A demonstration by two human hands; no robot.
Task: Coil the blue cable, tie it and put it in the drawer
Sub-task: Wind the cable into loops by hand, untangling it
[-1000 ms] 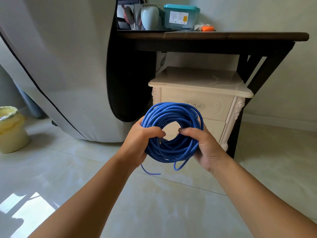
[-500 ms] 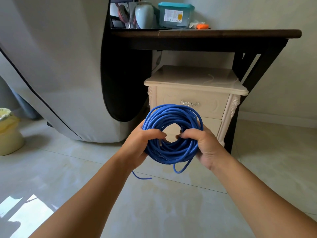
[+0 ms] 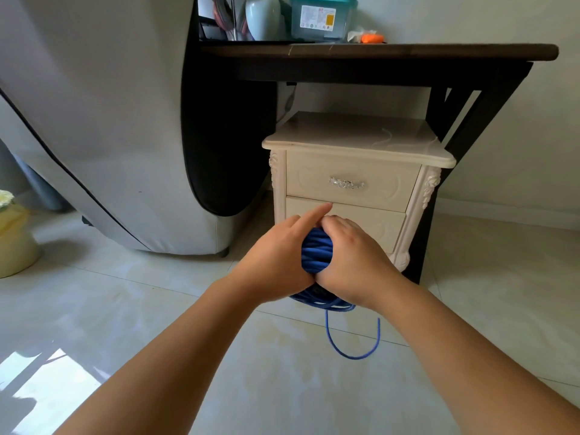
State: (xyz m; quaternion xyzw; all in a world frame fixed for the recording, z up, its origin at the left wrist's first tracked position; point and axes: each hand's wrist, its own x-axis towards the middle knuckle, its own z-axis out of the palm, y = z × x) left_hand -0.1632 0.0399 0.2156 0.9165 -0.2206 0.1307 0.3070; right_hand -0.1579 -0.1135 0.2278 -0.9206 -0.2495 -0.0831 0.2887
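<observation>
The coiled blue cable (image 3: 315,254) is squeezed between both hands, mostly hidden by them. My left hand (image 3: 277,262) grips its left side with the index finger stretched forward. My right hand (image 3: 354,262) clamps the right side from above. A loose loop of the cable (image 3: 351,350) hangs below the hands. Just beyond stands a cream nightstand (image 3: 357,136) with two drawers; the upper drawer (image 3: 348,183) has a silver handle and is closed. The lower drawer (image 3: 373,221) is partly hidden behind my hands.
A dark table (image 3: 376,53) spans above the nightstand, carrying a teal-lidded box (image 3: 320,17) and a pale vase (image 3: 262,17). A grey covered shape (image 3: 103,120) fills the left. A yellow bin (image 3: 14,233) sits at the far left on the tiled floor.
The coil stood open as a ring between my hands; now both hands have pressed together over it and moved closer to the nightstand. A loose loop now dangles lower.
</observation>
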